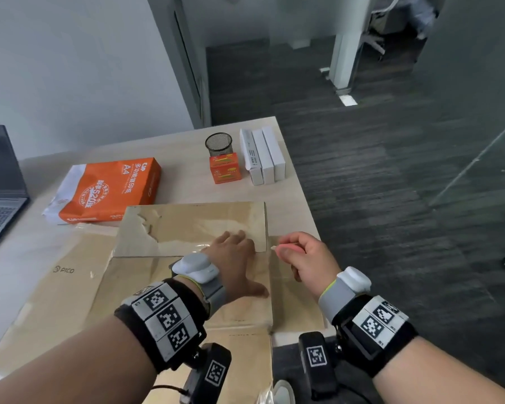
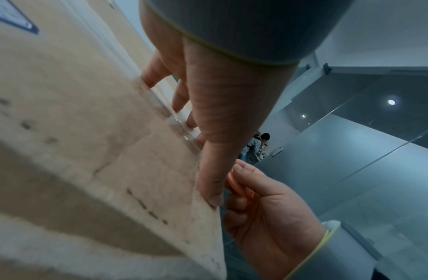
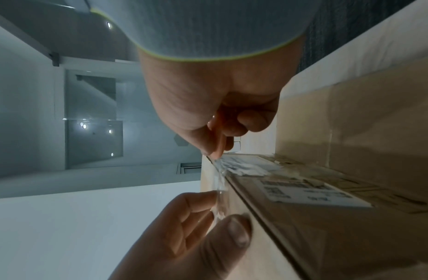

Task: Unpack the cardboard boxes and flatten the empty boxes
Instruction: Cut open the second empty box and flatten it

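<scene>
A flattened brown cardboard box lies on the pale table, on top of another flat sheet marked PICO. My left hand presses flat on the box with straight, spread fingers near its right edge. Just to the right, my right hand pinches a small pink cutter between thumb and fingers. In the right wrist view the pink cutter has its tip at a strip of clear tape on the box edge, beside a white shipping label. In the left wrist view the cutter shows behind my left thumb.
An orange A4 paper ream, a black mesh pen cup, a small orange box and three white boxes sit behind the cardboard. A laptop is at the left. The table edge drops to dark carpet on the right.
</scene>
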Demonstrator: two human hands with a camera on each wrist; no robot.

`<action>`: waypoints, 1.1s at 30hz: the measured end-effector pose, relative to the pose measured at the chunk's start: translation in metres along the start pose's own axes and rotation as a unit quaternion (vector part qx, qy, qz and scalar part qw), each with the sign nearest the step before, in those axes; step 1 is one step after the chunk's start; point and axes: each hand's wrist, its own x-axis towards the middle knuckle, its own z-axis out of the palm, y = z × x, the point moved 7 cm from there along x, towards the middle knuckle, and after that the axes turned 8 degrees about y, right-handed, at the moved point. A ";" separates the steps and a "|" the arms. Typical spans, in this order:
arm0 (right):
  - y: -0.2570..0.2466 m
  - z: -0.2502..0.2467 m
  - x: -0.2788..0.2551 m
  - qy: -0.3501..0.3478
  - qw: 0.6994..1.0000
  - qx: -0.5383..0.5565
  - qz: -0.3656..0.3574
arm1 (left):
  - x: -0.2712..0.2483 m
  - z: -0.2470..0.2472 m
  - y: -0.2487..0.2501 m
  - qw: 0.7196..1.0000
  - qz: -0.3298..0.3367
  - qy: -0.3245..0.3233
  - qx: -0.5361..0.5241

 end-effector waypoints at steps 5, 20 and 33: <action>-0.002 0.003 0.000 -0.008 1.000 0.003 0.000 | 0.002 -0.008 -0.004 0.999 -0.026 -0.018 -0.018; -0.008 0.013 -0.002 -0.054 0.998 -0.035 0.024 | 0.004 -0.006 -0.011 0.998 -0.041 -0.038 -0.023; 0.003 0.003 0.007 -0.004 0.997 0.037 0.062 | 0.000 -0.020 -0.033 0.994 -0.006 0.091 -0.058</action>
